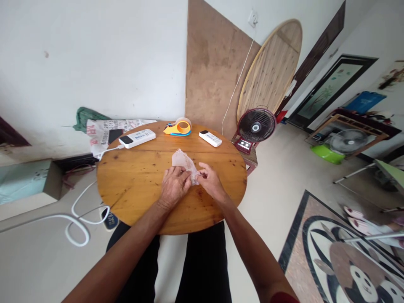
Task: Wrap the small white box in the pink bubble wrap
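A thin, crumpled, see-through plastic bag [182, 159] lies on the round wooden table [139, 168]. Its lower part is bunched between both hands. My left hand [175, 184] rests over the bag's near side, its fingers curled together and pressing on the plastic. On the right edge of the bag, my right hand [210, 179] pinches the film between thumb and fingers. My fingers partly cover the bag, and whether anything is inside it cannot be made out.
Along the table's far side are a white power bank [139, 138] with a cable, an orange tape dispenser [179, 127] and a smaller white device [210, 138]. A dark red fan [256, 126] stands on a stool at the right. A white wall is behind.
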Motion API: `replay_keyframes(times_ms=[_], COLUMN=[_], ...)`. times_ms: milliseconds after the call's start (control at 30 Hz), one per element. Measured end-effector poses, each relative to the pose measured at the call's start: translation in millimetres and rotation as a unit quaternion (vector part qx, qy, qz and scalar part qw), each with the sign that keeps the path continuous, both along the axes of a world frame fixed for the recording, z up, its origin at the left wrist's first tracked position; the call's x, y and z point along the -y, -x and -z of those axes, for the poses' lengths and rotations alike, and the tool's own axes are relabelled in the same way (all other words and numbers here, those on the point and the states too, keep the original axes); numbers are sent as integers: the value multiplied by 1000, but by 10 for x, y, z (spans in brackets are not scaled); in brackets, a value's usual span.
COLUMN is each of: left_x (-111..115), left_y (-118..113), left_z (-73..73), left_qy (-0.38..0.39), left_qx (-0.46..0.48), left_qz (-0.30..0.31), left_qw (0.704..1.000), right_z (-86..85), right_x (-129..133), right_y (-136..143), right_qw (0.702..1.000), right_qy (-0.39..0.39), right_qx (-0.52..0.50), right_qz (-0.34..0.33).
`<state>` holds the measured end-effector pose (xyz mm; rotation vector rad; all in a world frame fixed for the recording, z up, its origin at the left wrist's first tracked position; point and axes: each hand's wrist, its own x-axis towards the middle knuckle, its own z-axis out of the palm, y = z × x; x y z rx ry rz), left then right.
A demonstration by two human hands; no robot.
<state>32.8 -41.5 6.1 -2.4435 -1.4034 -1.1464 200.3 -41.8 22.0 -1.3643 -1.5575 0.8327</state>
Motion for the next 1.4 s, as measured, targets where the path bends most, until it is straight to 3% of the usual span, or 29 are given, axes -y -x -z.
replay_keyframes(times_ms=[133,400,533,800,1033,1200,1400], left_x=[0,-14,-12,-7,-2,-12,-23], left_y=[-1,12,8,0,3,-4,11], left_z=[2,8,20,21,18,25,12], left_qy=[-3,-9,-3,0,4,5,7], left_qx=[4,-2,3,15,17,17,2], left_qz=[-5,7,3,5,5,3,8], left_qw=[1000,1000,1000,1000,1000,1000,1000], right_z=[-76,-215,-206,-139,-83,-5,-77], right_x=[72,-18,23,250,146,74,76], right_y=[17,67,36,-84,-98,-24,157], right_qw=[998,999,1000,998,992,999,993], right_qy=[-23,-44,-19,59,109,3,-81], right_qx=[51,-1,-17,-6,22,20,78], right_qz=[-4,2,-17,35,52,39,32])
